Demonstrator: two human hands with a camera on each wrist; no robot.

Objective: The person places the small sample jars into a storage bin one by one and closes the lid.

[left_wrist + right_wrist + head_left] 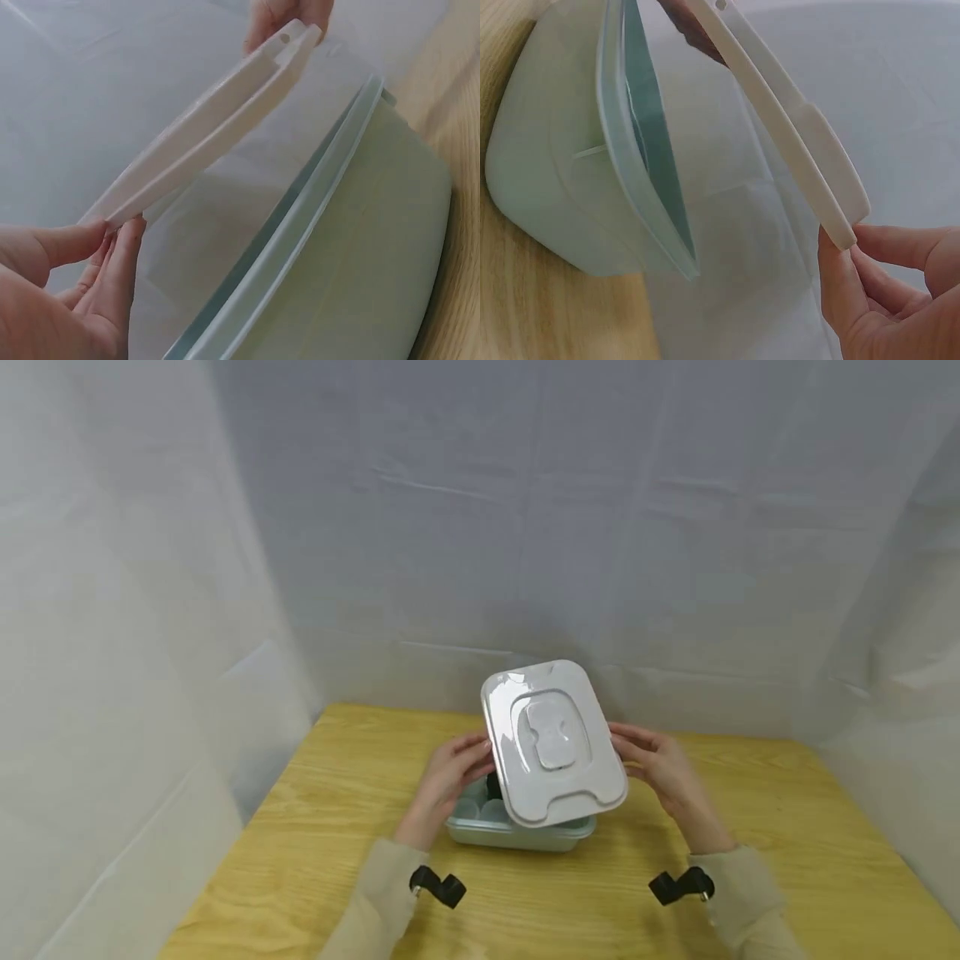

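Note:
A white rectangular lid [553,745] with a moulded handle recess hangs tilted above a pale green plastic container [517,835] on the wooden table [315,827]. My left hand [477,755] pinches the lid's left edge, and my right hand [621,745] pinches its right edge. In the left wrist view the lid [210,127] rests between my thumb and fingers [120,247], above the container's rim [315,225]. The right wrist view shows the lid [780,112] held by my fingertips [832,262], beside the container [570,165]. Something dark [493,787] lies inside, mostly hidden.
White sheeting [525,527] closes in the back and both sides of the table. Bare wood stretches left, right and in front of the container. Black camera mounts [438,887] sit on both wrists.

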